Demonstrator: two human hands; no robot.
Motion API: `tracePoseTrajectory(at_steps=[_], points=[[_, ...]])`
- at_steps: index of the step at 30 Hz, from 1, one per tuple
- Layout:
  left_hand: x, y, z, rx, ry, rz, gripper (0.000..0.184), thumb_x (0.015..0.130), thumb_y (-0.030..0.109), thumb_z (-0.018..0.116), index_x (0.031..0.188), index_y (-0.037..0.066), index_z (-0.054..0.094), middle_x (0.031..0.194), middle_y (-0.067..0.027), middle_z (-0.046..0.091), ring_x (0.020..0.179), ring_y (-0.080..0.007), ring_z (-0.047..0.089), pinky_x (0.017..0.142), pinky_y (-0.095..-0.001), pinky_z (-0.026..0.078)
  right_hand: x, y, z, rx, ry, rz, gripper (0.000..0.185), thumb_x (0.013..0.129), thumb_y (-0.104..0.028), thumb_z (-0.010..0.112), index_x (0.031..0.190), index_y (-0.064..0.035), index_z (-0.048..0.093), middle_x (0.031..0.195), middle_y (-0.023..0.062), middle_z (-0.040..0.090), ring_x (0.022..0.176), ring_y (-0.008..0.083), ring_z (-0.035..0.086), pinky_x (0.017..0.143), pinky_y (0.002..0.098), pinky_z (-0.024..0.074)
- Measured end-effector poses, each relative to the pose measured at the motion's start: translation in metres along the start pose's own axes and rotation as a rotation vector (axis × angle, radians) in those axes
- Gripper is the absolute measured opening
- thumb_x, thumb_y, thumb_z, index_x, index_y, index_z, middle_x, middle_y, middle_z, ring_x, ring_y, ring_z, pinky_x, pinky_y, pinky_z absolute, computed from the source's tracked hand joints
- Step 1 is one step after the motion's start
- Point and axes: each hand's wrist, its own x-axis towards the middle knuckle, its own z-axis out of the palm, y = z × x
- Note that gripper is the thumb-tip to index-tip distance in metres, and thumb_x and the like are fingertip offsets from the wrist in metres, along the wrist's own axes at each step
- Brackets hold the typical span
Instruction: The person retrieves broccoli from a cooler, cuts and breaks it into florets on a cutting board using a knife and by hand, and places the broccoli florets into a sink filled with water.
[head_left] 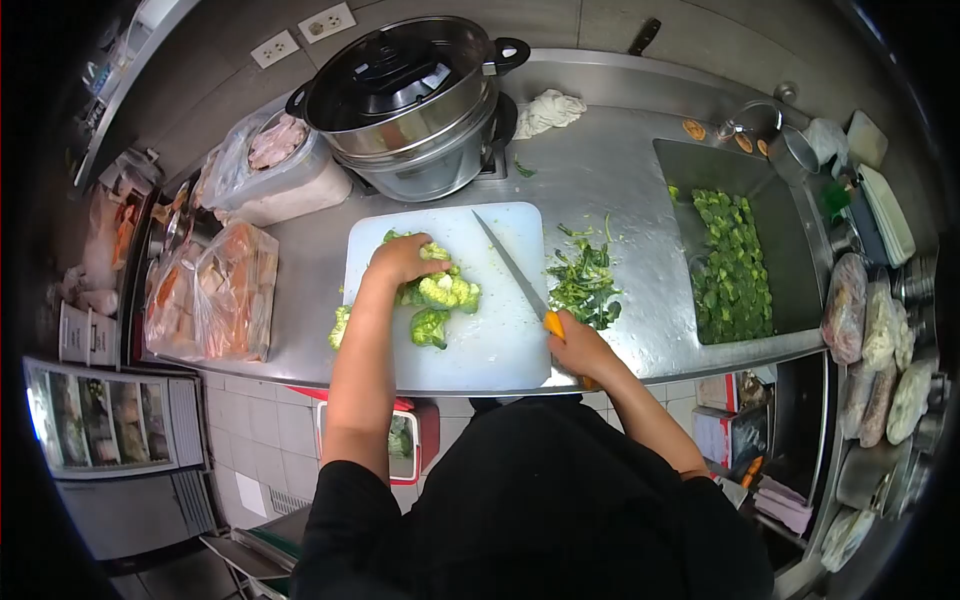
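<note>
My left hand (404, 260) is closed over broccoli on the white cutting board (390, 360), its fingers curled against the pieces. Cut broccoli florets (449, 291) lie beside those fingers, and a separate floret (428, 328) sits closer to the board's front edge. In my right hand (582, 350) is the yellow-orange handle of a long kitchen knife (512, 262). Its blade lies low over the board's right side, tip pointing to the back and left, apart from the broccoli. A heap of leaf and stem trimmings (585, 283) rests on the steel counter right of the board.
A sink (668, 220) at right holds many broccoli florets. Behind the board stands a large lidded steel pot (400, 140). Bagged food (215, 300) and a plastic tub (285, 190) fill the left side. Below the counter is a red cooler (425, 440).
</note>
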Motion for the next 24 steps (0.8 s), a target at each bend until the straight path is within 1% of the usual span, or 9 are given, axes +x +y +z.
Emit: tracePoseTrajectory(at_steps=[2,3,5,6,8,11,14,22,24], points=[[-0.008,-0.010,0.010,-0.162,0.058,0.132,0.073,0.076,0.042,0.084,0.135,0.010,0.057,0.128,-0.0195,0.065,0.113,-0.0360,0.065,0.096,-0.0433,0.051,0.000,0.001,0.000,-0.004,0.008,0.012,0.047,0.092,-0.028,0.053,0.131,-0.0015,0.046,0.104,0.0315,0.067,0.097,0.0477,0.066,0.086,0.0537,0.0507],[-0.009,-0.014,0.009,-0.161,0.059,0.135,0.073,0.076,0.042,0.084,0.135,0.010,0.057,0.128,-0.0195,0.065,0.113,-0.0360,0.065,0.096,-0.0433,0.051,0.002,0.003,0.001,-0.003,0.011,0.001,0.048,0.092,-0.028,0.053,0.131,-0.0014,0.046,0.104,0.0315,0.067,0.097,0.0473,0.066,0.086,0.0536,0.0508],[-0.008,-0.020,0.007,-0.431,-0.002,0.089,0.054,0.079,0.034,0.083,0.121,0.011,0.059,0.111,-0.0176,0.069,0.100,-0.0350,0.067,0.087,-0.0429,0.052,0.003,0.007,0.005,0.001,0.019,-0.004,0.048,0.092,-0.028,0.053,0.132,-0.0014,0.046,0.104,0.0315,0.067,0.097,0.0470,0.066,0.087,0.0535,0.0508],[-0.007,-0.016,0.008,-0.428,-0.004,0.095,0.054,0.079,0.034,0.083,0.121,0.011,0.059,0.111,-0.0176,0.069,0.100,-0.0350,0.067,0.087,-0.0429,0.052,0.001,0.004,0.005,0.024,0.046,-0.011,0.049,0.092,-0.028,0.053,0.133,-0.0017,0.046,0.105,0.0316,0.067,0.098,0.0469,0.066,0.087,0.0534,0.0509],[-0.002,0.002,0.014,-0.414,0.217,0.128,0.037,0.083,0.028,0.079,0.108,0.010,0.057,0.095,-0.0153,0.067,0.089,-0.0330,0.065,0.079,-0.0416,0.052,-0.002,0.001,0.002,0.052,0.082,-0.012,0.049,0.092,-0.029,0.053,0.133,-0.0020,0.046,0.105,0.0317,0.067,0.098,0.0469,0.066,0.087,0.0534,0.0509],[-0.022,0.061,0.018,-0.409,0.118,0.199,0.031,0.087,0.025,0.075,0.104,0.008,0.057,0.089,-0.0171,0.066,0.088,-0.0356,0.065,0.079,-0.0445,0.051,-0.011,-0.009,-0.008,0.237,-0.079,0.163,0.050,0.092,-0.029,0.054,0.134,-0.0027,0.046,0.105,0.0321,0.068,0.098,0.0477,0.066,0.087,0.0535,0.0512],[-0.027,0.076,0.064,-0.242,0.247,0.545,0.022,0.088,0.020,0.072,0.104,0.009,0.062,0.098,-0.0178,0.065,0.092,-0.0399,0.063,0.079,-0.0479,0.050,-0.012,0.015,0.014,0.081,0.226,-0.014,0.046,0.093,-0.028,0.055,0.132,-0.0045,0.047,0.096,0.0290,0.069,0.090,0.0480,0.067,0.081,0.0554,0.0517],[-0.047,0.089,0.080,-0.214,0.375,0.576,0.015,0.086,0.014,0.073,0.097,0.006,0.064,0.091,-0.0153,0.061,0.087,-0.0386,0.062,0.075,-0.0477,0.050,-0.034,-0.034,-0.016,-0.055,0.116,-0.015,0.040,0.096,-0.025,0.056,0.129,-0.0052,0.046,0.098,0.0259,0.069,0.090,0.0455,0.066,0.079,0.0529,0.0515],[-0.049,0.092,0.079,-0.195,0.358,0.526,0.015,0.086,0.013,0.073,0.095,0.006,0.064,0.090,-0.0156,0.061,0.087,-0.0389,0.062,0.075,-0.0483,0.050,-0.028,-0.034,-0.009,-0.082,0.193,-0.184,0.035,0.096,-0.022,0.056,0.125,-0.0047,0.046,0.095,0.0253,0.068,0.088,0.0449,0.066,0.077,0.0534,0.0513]])
